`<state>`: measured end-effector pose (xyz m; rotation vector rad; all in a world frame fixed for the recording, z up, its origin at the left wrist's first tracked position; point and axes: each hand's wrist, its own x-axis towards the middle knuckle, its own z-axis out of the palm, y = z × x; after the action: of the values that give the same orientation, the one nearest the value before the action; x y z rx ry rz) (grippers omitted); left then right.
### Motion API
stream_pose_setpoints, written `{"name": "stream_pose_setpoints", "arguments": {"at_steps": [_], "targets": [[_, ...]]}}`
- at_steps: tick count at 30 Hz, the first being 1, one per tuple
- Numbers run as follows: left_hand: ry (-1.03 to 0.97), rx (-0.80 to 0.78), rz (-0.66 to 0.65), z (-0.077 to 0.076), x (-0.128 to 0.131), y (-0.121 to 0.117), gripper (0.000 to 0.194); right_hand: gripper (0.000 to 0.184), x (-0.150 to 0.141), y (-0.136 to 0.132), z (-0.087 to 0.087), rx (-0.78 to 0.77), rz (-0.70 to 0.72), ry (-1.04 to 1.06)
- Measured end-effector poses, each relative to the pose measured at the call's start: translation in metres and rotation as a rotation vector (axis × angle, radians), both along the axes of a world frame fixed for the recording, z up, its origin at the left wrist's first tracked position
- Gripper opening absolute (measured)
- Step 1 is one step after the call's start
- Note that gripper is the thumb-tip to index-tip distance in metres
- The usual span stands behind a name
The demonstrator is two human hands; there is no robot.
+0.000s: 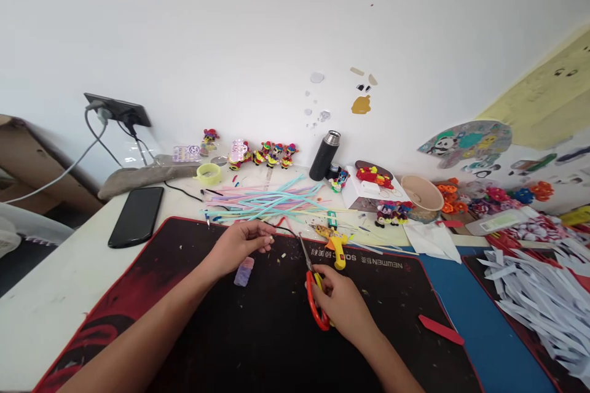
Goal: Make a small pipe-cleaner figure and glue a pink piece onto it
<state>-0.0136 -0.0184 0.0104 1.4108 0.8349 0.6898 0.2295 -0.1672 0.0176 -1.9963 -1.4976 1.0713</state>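
Note:
My left hand is closed in a pinch over the black mat. From behind its fingers a thin black pipe cleaner runs right to the tips of the scissors. A tiny pale bit shows at the fingertips, too small to name. My right hand grips the scissors by their red and yellow handles, blades pointing away from me. Whether the blades are parted is hard to see. Beneath my left hand lies a small purple and pink piece. A yellow glue gun rests just beyond my right hand.
Pastel pipe cleaners are heaped behind the mat. At left lie a phone and a tape roll. Small figures, a black flask and a bowl stand along the wall. White strips pile at right.

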Motion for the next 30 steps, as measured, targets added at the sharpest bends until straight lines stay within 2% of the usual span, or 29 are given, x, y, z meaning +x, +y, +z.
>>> {"name": "stream_pose_setpoints", "arguments": {"at_steps": [2, 5, 11, 14, 19, 24, 30], "targets": [[-0.022, -0.018, 0.015, 0.0, 0.0, -0.002, 0.036, 0.053, -0.002, -0.004, -0.01, -0.02, -0.107, 0.287], [-0.037, -0.034, 0.029, 0.002, -0.002, -0.005, 0.036, 0.071, -0.008, -0.009, -0.018, -0.071, -0.144, 0.58], [-0.044, -0.033, 0.067, 0.005, -0.002, -0.008, 0.037, 0.065, -0.022, -0.018, -0.015, -0.059, -0.103, 0.899], [-0.046, -0.035, 0.083, 0.005, -0.002, -0.008, 0.038, 0.061, -0.026, -0.019, -0.013, -0.024, -0.086, 0.923], [-0.068, -0.05, 0.095, 0.005, -0.001, -0.011, 0.038, 0.058, -0.03, -0.019, -0.015, -0.053, -0.026, 0.865], [-0.11, -0.065, 0.111, 0.007, -0.001, -0.014, 0.038, 0.059, -0.032, -0.018, -0.016, -0.052, -0.013, 0.901], [-0.061, -0.042, 0.09, 0.01, 0.001, -0.017, 0.035, 0.059, -0.035, -0.018, -0.015, -0.03, 0.006, 0.894]]}}
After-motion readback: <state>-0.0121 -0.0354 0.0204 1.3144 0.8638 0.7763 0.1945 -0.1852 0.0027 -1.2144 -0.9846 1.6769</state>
